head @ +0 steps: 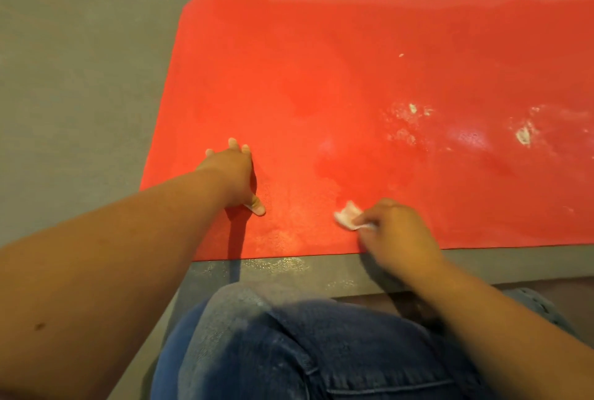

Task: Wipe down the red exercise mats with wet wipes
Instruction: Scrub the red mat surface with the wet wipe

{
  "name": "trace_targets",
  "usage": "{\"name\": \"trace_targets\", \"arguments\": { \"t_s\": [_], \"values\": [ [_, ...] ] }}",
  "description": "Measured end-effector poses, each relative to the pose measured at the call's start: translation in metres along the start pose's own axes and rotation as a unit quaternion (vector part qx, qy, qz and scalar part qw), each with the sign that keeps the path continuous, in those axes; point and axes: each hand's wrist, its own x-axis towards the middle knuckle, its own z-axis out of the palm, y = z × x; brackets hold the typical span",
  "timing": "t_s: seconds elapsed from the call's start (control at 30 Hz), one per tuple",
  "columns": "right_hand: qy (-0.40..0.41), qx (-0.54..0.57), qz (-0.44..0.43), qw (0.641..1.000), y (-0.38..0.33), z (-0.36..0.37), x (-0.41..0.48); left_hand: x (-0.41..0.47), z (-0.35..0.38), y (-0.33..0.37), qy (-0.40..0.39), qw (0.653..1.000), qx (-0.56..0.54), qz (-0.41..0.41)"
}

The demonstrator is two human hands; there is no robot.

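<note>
Right hand (397, 232) curled near the front edge, pinching a small crumpled white wet wipe (347, 215) against the flat red rubbery exercise mat (321, 78), left hand (233, 174) farther out, arm straight, fingers spread flat pressing the mat, white smears (524, 136) beyond to the right, grey floor (80, 62) around.

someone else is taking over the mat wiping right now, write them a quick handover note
Left hand: flat, fingers spread, pressing on the red mat near its left end.
Right hand: pinches a crumpled wet wipe against the mat, close to the near edge.
The mat lies flat on the grey floor; only this one mat is in view.
Done: the left part around the hands shows no white marks.
Left: white smears on the right part, and a small fleck further back.
</note>
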Motion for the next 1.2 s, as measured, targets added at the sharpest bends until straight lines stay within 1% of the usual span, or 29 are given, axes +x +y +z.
{"name": "trace_targets", "arguments": {
  "t_s": [0.07,0.13,0.17,0.23,0.3,0.37,0.4,0.47,0.57,0.6,0.67,0.73,0.8,0.87,0.93,1.0,1.07,1.13,1.2],
  "values": [
    [0.048,-0.014,0.060,0.997,0.025,-0.018,-0.004,-0.002,0.001,0.000,0.003,1.000,-0.003,-0.009],
    [0.063,-0.008,0.067,0.996,0.024,-0.015,-0.009,-0.003,0.001,0.002,0.006,1.000,0.003,-0.010],
    [0.054,0.000,0.043,0.998,0.014,-0.005,-0.010,-0.004,0.001,0.003,0.007,1.000,0.007,-0.006],
    [0.017,0.033,-0.032,0.999,-0.019,0.019,-0.009,-0.007,0.001,0.007,0.015,1.000,0.010,0.007],
    [-0.016,0.058,-0.099,0.993,-0.048,0.036,-0.005,-0.011,0.004,0.011,0.018,1.000,0.011,0.020],
    [-0.037,0.051,-0.134,0.989,-0.054,0.037,0.001,-0.014,0.008,0.012,0.011,0.999,0.017,0.029],
    [-0.036,0.046,-0.136,0.989,-0.047,0.032,0.001,-0.015,0.010,0.012,0.005,0.999,0.021,0.034],
    [-0.017,0.051,-0.106,0.993,-0.019,0.018,-0.003,-0.016,0.008,0.012,-0.004,0.999,0.030,0.035],
    [0.029,0.027,0.002,0.999,0.039,-0.014,-0.012,-0.015,0.005,0.022,-0.007,0.999,0.037,0.026],
    [0.048,0.020,0.029,0.998,0.050,-0.021,-0.013,-0.015,0.004,0.026,-0.006,0.999,0.034,0.030],
    [0.074,0.006,0.044,0.996,0.050,-0.022,-0.011,-0.016,0.005,0.033,-0.006,0.998,0.029,0.054],
    [0.064,0.000,-0.012,0.998,0.021,-0.005,-0.008,-0.019,0.007,0.036,-0.006,0.997,0.032,0.071],
    [0.007,0.024,-0.111,0.993,-0.021,0.020,-0.007,-0.021,0.007,0.035,-0.009,0.996,0.037,0.078],
    [-0.058,0.037,-0.194,0.979,-0.054,0.038,-0.008,-0.020,0.008,0.034,-0.020,0.996,0.034,0.078],
    [-0.077,0.052,-0.222,0.971,-0.061,0.042,-0.005,-0.019,0.009,0.034,-0.020,0.996,0.036,0.077],
    [-0.069,0.081,-0.201,0.974,-0.044,0.035,-0.007,-0.019,0.011,0.034,-0.018,0.997,0.033,0.074],
    [-0.025,0.101,-0.140,0.985,-0.011,0.018,-0.012,-0.019,0.011,0.034,-0.011,0.997,0.034,0.071],
    [0.021,0.084,-0.052,0.995,0.028,-0.003,-0.017,-0.019,0.011,0.033,-0.008,0.997,0.033,0.072],
    [0.043,0.044,0.009,0.998,0.057,-0.021,-0.024,-0.017,0.012,0.034,-0.006,0.997,0.035,0.073]
  ]
}}
